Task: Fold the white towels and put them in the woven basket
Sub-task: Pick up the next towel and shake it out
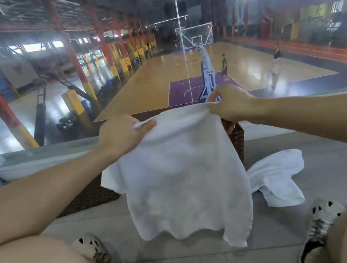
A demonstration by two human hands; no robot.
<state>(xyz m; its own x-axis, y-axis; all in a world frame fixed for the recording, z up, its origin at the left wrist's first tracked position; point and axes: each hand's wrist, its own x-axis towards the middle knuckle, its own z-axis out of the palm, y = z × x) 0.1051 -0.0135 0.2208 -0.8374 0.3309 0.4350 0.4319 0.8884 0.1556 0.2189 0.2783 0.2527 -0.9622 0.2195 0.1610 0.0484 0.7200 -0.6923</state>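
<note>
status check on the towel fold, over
Left hand and right hand pinch held towel taut. Second towel on floor. Woven basket behind, unobstructed.

The held white towel hides most of the woven basket; only a strip of its right wall shows, its inside unseen. Both knees and both forearms are cut off by the frame edges, and the people on the court are too small to make out

- Plain white terry towel: unfolded, hanging limp from its top edge, pinched by both hands.
- Second white towel: crumpled on the floor, below the right hand.
- Dark brown woven basket: upright behind the hanging towel, mostly hidden.
</note>
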